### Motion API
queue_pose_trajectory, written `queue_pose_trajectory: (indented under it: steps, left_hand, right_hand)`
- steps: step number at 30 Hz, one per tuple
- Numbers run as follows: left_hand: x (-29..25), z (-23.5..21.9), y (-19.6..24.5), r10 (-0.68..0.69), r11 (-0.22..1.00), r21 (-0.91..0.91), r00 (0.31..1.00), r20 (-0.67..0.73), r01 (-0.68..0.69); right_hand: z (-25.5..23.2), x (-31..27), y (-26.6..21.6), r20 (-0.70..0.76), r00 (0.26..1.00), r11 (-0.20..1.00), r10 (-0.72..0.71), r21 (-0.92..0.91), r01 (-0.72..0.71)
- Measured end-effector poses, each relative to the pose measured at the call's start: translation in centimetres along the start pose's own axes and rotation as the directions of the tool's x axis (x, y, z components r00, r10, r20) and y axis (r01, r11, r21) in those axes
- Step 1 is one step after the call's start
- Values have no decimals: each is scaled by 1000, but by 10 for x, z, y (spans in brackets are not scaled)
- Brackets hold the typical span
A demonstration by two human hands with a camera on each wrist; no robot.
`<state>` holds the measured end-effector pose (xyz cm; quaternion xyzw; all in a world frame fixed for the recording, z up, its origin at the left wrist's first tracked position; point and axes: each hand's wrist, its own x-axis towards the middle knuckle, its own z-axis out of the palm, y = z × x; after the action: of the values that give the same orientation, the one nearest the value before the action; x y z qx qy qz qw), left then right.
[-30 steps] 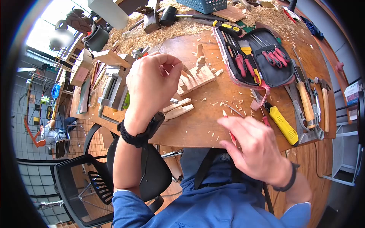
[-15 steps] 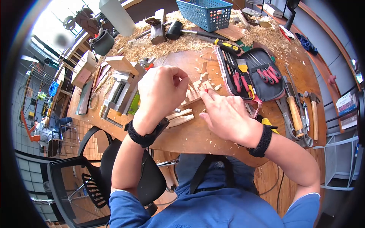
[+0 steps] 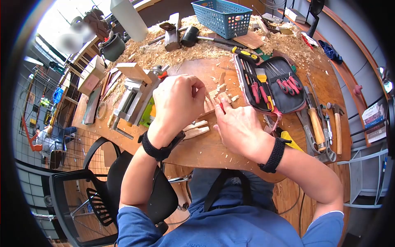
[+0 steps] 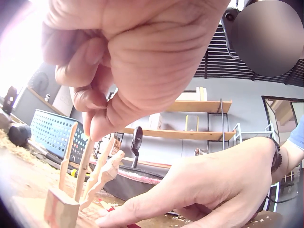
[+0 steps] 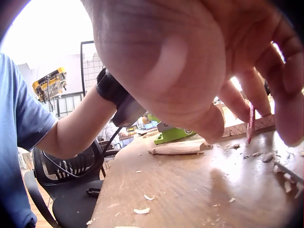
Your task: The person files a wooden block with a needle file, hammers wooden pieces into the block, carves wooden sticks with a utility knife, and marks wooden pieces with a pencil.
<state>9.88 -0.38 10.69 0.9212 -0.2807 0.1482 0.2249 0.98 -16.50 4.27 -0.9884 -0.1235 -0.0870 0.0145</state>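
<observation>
My left hand [image 3: 177, 99] is raised over a pale wooden block [image 4: 61, 209]. Thumb and fingers pinch the top of a thin wooden stick [image 4: 83, 171] that stands upright at the block. Carved, wavy wooden pieces [image 4: 103, 176] rise beside it. My right hand [image 3: 242, 128] holds a red pencil [image 5: 251, 124] point down, close against the block's side, its fingers low over the tabletop. Two loose whittled wood pieces [image 3: 196, 131] lie on the table beneath the left wrist. From the head view, my left hand hides much of the block.
An unzipped tool case [image 3: 284, 88] with red-handled tools lies right of the block. Further right are a chisel [image 3: 317, 123], a hammer [image 3: 338, 123] and a yellow-handled knife [image 3: 291, 140]. A vise [image 3: 133, 99] stands left. Wood shavings, a mallet [image 3: 190, 37] and a blue basket [image 3: 224, 20] fill the back.
My right hand has carried the red pencil from the table's front edge forward and left to the block. The left hand keeps its pinch over the block, while the head view has shifted slightly.
</observation>
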Motion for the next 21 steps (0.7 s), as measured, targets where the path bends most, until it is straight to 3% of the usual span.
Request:
queue_pose_trajectory:
  steps: [5,7,9,11,13,15,18,19,21]
  left_hand:
    - [1,1,-1,38,999,4,998,-41,-38]
    - [2,-1,-1,117,993,39,971,-209,-111]
    - [7,-26,10,54,998,-17,972,-228,-60]
    - [6,-52,23,-6,997,-80,987,-160,-6]
    - [0,-60,26,12,993,-111,982,-191,-34]
    - [-9,-63,26,34,989,-135,977,-210,-63]
    - [-22,-61,21,-107,957,-282,983,-150,61]
    - [-25,-59,19,-113,958,-280,982,-148,68]
    - [-32,-53,11,-189,893,-441,961,-199,84]
  right_hand:
    - [-6,2,0,67,998,999,2,32,-4]
    - [-5,3,0,65,998,1000,-2,30,0]
    - [-1,1,-1,68,998,1000,-3,30,1]
    - [0,1,0,47,999,999,-19,27,18]
    - [-10,5,2,90,996,999,-25,36,22]
    - [-13,3,3,137,990,998,-26,57,18]
    - [-8,-5,3,86,996,997,-18,79,12]
    - [-7,-9,2,89,996,996,-24,83,17]
    - [-8,-17,0,82,996,998,-19,60,14]
